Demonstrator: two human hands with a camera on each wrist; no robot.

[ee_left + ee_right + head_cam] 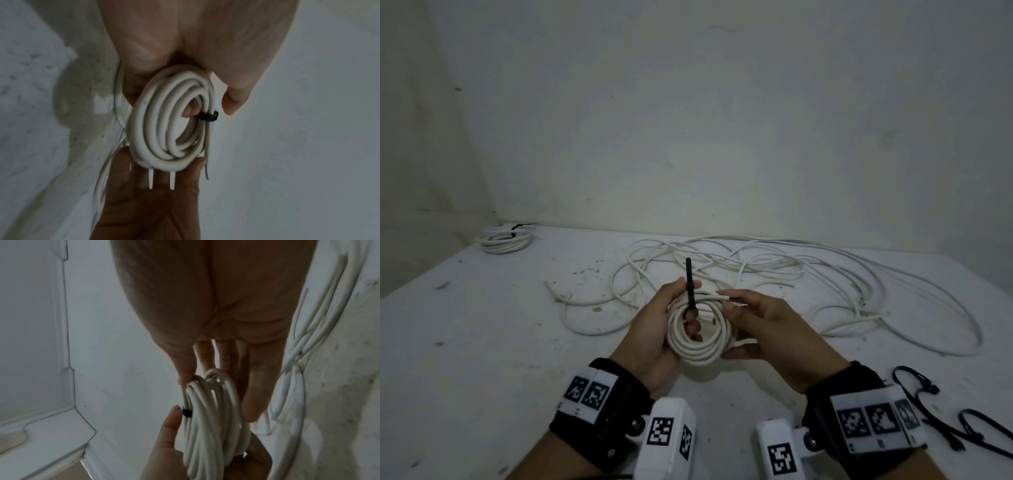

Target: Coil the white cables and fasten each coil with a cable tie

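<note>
A: Wrist bands aside, left hand [654, 329] has fingers curled through the coil [697, 334], thumb pinning the black cable tie [690, 287]. Right hand [767, 329] pinches the coil's other rim.
B: Progress?
A: Tie looped, tail sticking up, probably not cinched. One tied coil [505, 238] at the table's [482, 325] far-left corner. Loose cable [774, 270] still tangled mid-table. Spare ties [941, 418] near right edge.
B: Material?
A: Smooth, round, stiff-looking cable.

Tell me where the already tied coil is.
Head view: the tied coil lies at the table's far left corner, by the wall, apart from the loose cables.
</note>
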